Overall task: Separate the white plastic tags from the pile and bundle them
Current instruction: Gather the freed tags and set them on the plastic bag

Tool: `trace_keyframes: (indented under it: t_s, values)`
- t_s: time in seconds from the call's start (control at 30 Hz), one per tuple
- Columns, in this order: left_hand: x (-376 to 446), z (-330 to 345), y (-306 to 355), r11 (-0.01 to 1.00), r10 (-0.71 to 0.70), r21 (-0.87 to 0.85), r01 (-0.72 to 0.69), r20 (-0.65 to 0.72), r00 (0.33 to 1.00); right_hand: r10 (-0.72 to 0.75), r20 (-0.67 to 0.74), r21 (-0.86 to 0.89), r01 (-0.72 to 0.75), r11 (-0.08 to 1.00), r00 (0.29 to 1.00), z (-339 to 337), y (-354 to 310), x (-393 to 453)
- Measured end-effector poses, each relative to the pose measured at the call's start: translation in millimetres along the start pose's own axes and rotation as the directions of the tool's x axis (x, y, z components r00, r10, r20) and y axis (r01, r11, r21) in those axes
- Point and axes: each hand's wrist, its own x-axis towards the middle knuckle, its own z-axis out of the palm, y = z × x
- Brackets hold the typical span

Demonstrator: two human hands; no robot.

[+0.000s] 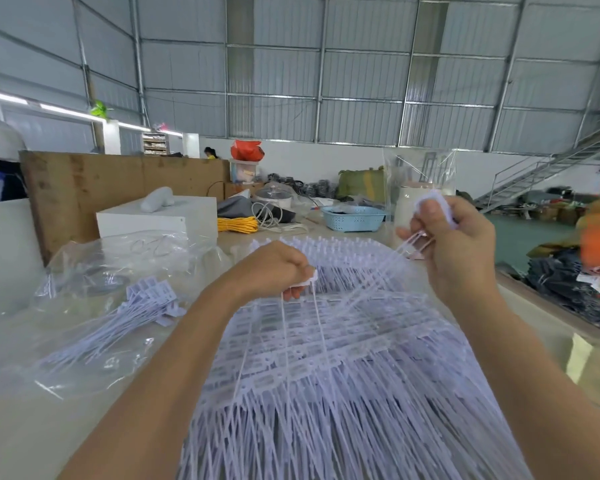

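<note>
We work at a table (25, 427) whose top runs under both forearms. Most of it below and between our hands is covered by the pile (343, 368) of white tags, joined in rows with their thin tails fanning toward us. Left of the left hand lies clear plastic (94, 344) with a loose bundle (125, 317) of separated tags on it. Beyond that stands a white box (160, 220). Past both hands sits a blue basket (353, 218), and left of it a yellow cord (238, 224). Our hands are apart. The left hand (274, 268) hangs low over the pile, fingers curled, pinching a tag head (309, 280) whose tails trail down. The right hand (454, 244) is raised higher, gripping several tag heads (437, 204) in its fingers, their tails running back to the pile.
</note>
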Motion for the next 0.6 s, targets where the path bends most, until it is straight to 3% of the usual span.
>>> trace_keyframes:
  t_s: [0.1,0.2,0.27,0.33,0.4,0.47,0.6]
  values:
    - [5.5,19.1,-8.9,0.987,0.033,0.154,-0.049,0.106,0.994,0.199,0.022,0.266,-0.197,0.944,0.98,-2.4,-3.3,3.0]
    - [9.5,35.1,-17.8,0.936,-0.039,0.348,-0.048,0.237,0.971,0.317,0.082,0.17,-0.327,0.93,0.945,0.5,5.0,-2.8]
    - [10.7,33.8,-15.7,0.925,-0.054,0.378,-0.033,0.218,0.975,0.348,0.099,0.069,-0.355,0.932,0.932,5.0,11.8,-7.0]
    - [9.2,28.8,-5.3,0.95,0.008,0.308,-0.051,0.138,0.99,0.34,0.128,-0.034,-0.339,0.94,0.932,10.5,18.8,-11.1]
    - [3.1,28.2,10.8,0.99,0.069,0.116,-0.08,0.099,0.993,0.302,0.144,-0.156,-0.279,0.947,0.942,15.9,25.7,-16.8]
    - [-4.9,31.1,26.5,0.995,0.098,-0.052,-0.09,0.16,0.982,0.248,0.136,-0.255,-0.208,0.944,0.959,20.3,31.1,-22.8]
    - [-12.2,44.3,36.9,0.991,0.072,-0.128,-0.044,0.219,0.973,0.179,0.031,-0.291,-0.163,0.943,0.983,23.1,34.5,-27.8]
